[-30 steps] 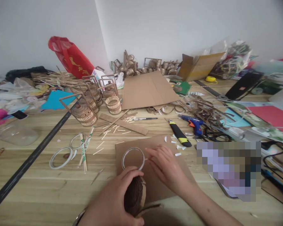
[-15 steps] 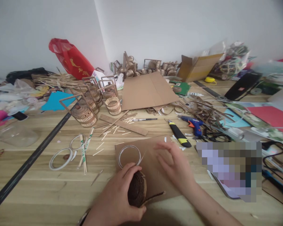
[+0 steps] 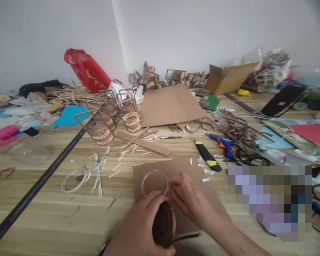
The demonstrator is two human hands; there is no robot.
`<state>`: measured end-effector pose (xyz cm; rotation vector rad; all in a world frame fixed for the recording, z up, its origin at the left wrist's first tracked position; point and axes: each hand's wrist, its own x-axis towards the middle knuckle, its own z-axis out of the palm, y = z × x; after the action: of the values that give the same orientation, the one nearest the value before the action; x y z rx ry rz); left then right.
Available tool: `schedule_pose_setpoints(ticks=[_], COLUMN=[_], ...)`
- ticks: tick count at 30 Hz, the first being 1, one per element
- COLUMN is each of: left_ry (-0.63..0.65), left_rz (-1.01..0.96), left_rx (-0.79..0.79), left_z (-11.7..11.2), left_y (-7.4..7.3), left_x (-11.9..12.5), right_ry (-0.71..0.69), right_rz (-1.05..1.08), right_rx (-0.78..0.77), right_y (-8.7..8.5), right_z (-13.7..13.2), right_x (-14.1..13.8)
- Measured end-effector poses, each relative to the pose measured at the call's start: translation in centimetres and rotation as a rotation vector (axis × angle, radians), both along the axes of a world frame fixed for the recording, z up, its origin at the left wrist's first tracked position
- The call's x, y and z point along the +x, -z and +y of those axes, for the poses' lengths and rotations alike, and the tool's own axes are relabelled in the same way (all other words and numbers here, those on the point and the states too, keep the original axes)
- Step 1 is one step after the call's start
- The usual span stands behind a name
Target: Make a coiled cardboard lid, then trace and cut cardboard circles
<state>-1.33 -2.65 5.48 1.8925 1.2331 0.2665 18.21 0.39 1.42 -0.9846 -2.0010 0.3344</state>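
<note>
The left hand (image 3: 140, 225) grasps a dark brown coil (image 3: 162, 225), tilted on its side over the cardboard sheet (image 3: 178, 166). A ring of white tape (image 3: 143, 185) stands just beyond that hand's fingertips; whether they touch it cannot be told. The right hand (image 3: 188, 199), half a second ago lifted away with fingers parted, is now back beside the ring, fingers drawn together. Whether it pinches anything cannot be confirmed. In this inspector's judgement, handling of the tape remains unfinished. Paper scraps (image 3: 206, 179) and a knife (image 3: 207, 156) lie near, untouched.
</note>
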Motion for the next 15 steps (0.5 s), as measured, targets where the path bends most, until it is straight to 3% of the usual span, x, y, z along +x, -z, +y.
schedule_pose_setpoints(ticks=[4,7,11,15], left_ry=[-0.021,-0.037,-0.053,-0.122], left_rz=[-0.091,-0.158,-0.226,-0.119], left_rx=[-0.001,0.039,0.072,0.044], left_z=[-0.1,-0.4,-0.7,-0.2], left_y=[-0.4,-0.3,0.6,1.3], left_x=[0.1,-0.2,-1.1,-1.7], right_ry=[0.08,0.098,0.204,0.21], right_rz=[0.162,0.416,0.646,0.705], right_rx=[-0.168,-0.36,-0.438,-0.476], right_y=[-0.4,-0.1,0.5,-0.1], right_z=[-0.3,0.2,2.1,2.8], right_x=[-0.9,-1.1,1.2,3.7])
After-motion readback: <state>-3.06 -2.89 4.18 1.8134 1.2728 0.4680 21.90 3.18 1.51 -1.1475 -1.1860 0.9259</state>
